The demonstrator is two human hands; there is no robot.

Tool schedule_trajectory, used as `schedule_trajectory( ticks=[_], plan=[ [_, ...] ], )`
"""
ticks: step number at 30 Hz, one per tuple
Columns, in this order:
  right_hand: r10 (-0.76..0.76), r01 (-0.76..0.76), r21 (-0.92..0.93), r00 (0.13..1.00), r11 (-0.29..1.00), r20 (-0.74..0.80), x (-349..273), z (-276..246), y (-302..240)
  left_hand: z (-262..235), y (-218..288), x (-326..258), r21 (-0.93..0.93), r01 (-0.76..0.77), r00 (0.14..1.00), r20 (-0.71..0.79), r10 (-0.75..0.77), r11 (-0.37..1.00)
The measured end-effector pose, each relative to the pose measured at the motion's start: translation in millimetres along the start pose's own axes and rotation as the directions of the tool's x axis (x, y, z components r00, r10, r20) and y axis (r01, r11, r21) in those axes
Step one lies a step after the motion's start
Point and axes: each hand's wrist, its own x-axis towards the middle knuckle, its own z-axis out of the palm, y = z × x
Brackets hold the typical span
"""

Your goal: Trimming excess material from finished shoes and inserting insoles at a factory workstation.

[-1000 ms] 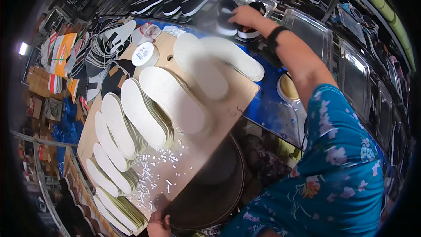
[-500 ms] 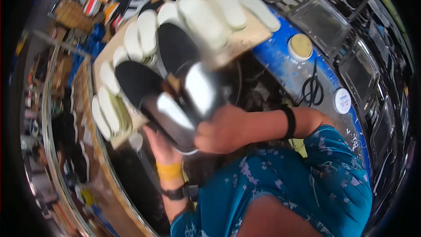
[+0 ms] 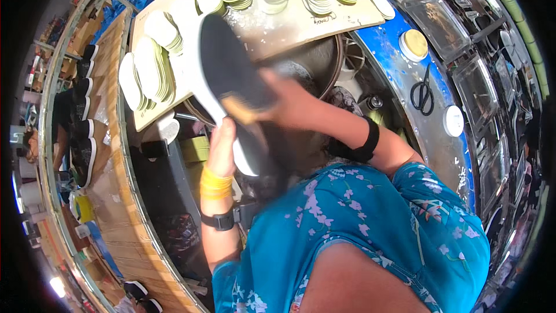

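A black shoe (image 3: 227, 61) with a white sole edge is held up in front of me, its toe pointing away. My left hand (image 3: 222, 146) grips it from the left near the heel end, thumb along the white edge. My right hand (image 3: 292, 101) is at the shoe's right side by the tan patch near its opening. Motion smears those fingers, so their grip does not show. Dark blur below the right hand hides the heel end, and whether a second shoe is there cannot be made out.
Stacks of white insoles (image 3: 156, 72) line a pale board (image 3: 278, 40) beyond the shoe. At right, a blue-edged bench (image 3: 399, 90) carries black scissors (image 3: 423, 95), a yellowish-topped tub (image 3: 414, 44) and a white lid (image 3: 453, 120). Black shoes (image 3: 84, 156) stand on the wooden shelf (image 3: 116, 191) at left.
Two black shoes were held side by side; now one shows plainly, raised and turned more upright. My right hand has moved up and away from me. The view has shifted.
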Motion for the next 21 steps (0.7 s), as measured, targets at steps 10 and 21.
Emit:
schedule_trajectory(
  ticks=[10,21],
  plan=[
    [0.211,-0.254,-0.677,0.966,0.691,-0.148,36.4,-77.2,61.6,20.5,-6.8,66.1,0.278,0.362,0.929,-0.184,-0.321,0.889],
    [0.481,-0.865,-0.484,0.482,0.131,-0.732,-107.3,-224.0,65.3,48.5,-23.3,106.8,0.967,0.253,0.966,-0.253,0.049,0.014]
  ],
)
